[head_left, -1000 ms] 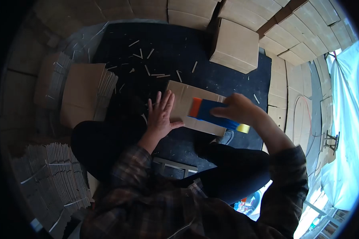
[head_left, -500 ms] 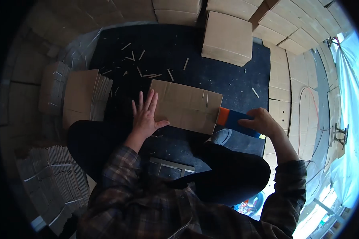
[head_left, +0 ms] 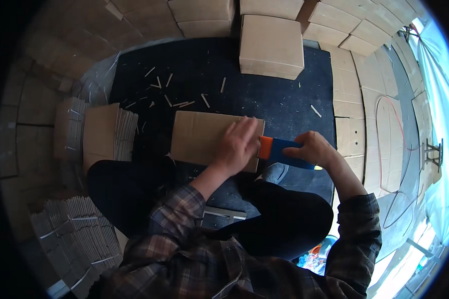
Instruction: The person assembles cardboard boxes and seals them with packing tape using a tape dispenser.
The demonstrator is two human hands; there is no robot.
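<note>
A flat brown cardboard piece [head_left: 197,134] lies crosswise in front of me on a black mat. My left hand [head_left: 238,144] is over its right end, fingers stretched out and somewhat blurred by motion. At that same end, my right hand [head_left: 315,149] grips a long flat blue tool [head_left: 279,148] from above. The tool's orange end meets the cardboard's right edge, close to my left fingers, and a bit of yellow shows at its other end. Its exact kind does not show.
Strips of cardboard scrap [head_left: 204,101] are scattered over the black mat [head_left: 264,99]. A closed carton [head_left: 272,45] stands at the back. Folded cardboard stacks [head_left: 101,132] stand on the left, with a strapped bundle [head_left: 80,234] nearer me. Stacked boxes line the back.
My left hand has slid from the cardboard's left end to its right end. My right hand still holds the blue tool at the right edge. The view has shifted slightly.
</note>
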